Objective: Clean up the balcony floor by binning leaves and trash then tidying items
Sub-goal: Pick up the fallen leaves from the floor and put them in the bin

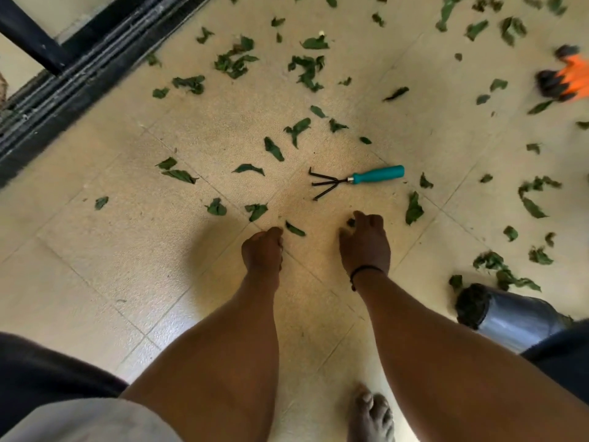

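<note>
Low over the tiled floor [95, 250], both arms reach forward at centre frame. The left hand [263, 252] has its fingers curled under; whether they hold anything cannot be told. The right hand [366, 244] bends its fingertips down onto a small leaf [350, 222]. Another leaf [294, 229] lies between the hands, just beside the left fingers.

Many green leaves [273, 148], torn and curled, lie scattered over the tiled floor [95, 250]. A small hand rake [357, 180] with a teal handle and three black bent prongs lies flat among them. A grey bin [510, 317] lies tipped at the right.
</note>
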